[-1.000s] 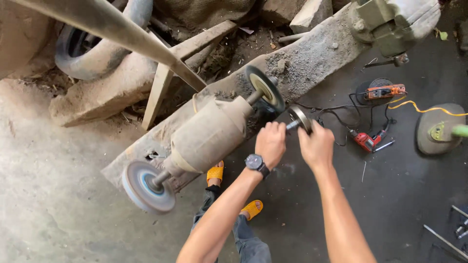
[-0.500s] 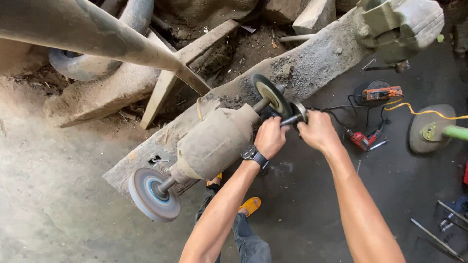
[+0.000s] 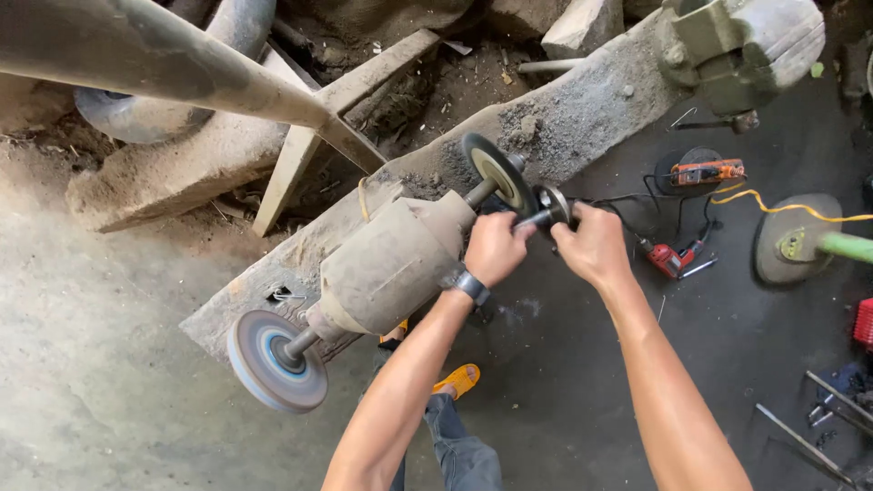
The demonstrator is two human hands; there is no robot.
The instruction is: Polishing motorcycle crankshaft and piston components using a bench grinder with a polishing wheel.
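A dusty bench grinder motor (image 3: 391,264) sits on a long worn wooden beam (image 3: 582,109). A grey wheel (image 3: 273,359) is on its near shaft and a dark thin disc (image 3: 498,173) on its far shaft. Both my hands hold a small round metal part with a short shaft (image 3: 548,209) right beside the dark disc. My left hand (image 3: 496,247), with a wristwatch, grips the part's shaft end. My right hand (image 3: 596,245) closes on the other side of the part.
A green vise (image 3: 737,50) stands on the beam's far end. On the dark floor at right lie an orange tool (image 3: 707,171), a red tool (image 3: 668,259), a yellow cable (image 3: 791,207), a round base with a green post (image 3: 800,241), and metal rods (image 3: 809,436). My orange sandals (image 3: 459,377) show below.
Both hands have stayed on the small metal part at the dark disc, shifting it slightly. The view has moved a little.
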